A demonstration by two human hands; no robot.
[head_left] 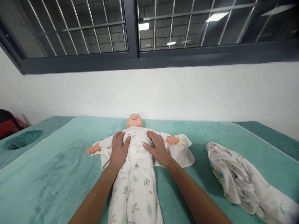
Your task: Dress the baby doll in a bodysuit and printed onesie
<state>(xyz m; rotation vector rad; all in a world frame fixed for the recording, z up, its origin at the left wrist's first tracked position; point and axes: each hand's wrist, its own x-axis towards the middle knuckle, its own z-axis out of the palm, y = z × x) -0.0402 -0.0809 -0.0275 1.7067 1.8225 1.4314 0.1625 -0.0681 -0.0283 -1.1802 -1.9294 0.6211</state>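
A baby doll [135, 120] lies on its back with its head toward the wall and both arms stretched sideways. White cloth printed with small green animals [137, 174] covers its chest and runs down toward me. My left hand [120, 147] rests on the left side of the doll's torso, fingers laid flat on the cloth. On the other side, my right hand [158, 147] lies on the cloth with its thumb spread from the fingers. Plain white fabric [181, 152] spreads under the doll's arm at the right. The doll's legs are hidden under the cloth.
A crumpled white printed cloth [245, 183] lies on the right of the green padded bed [58, 161]. The bed has an oval hole [23, 140] at left, near a red and black item [9, 124]. Behind stand a white wall [163, 93] and a barred window [133, 31].
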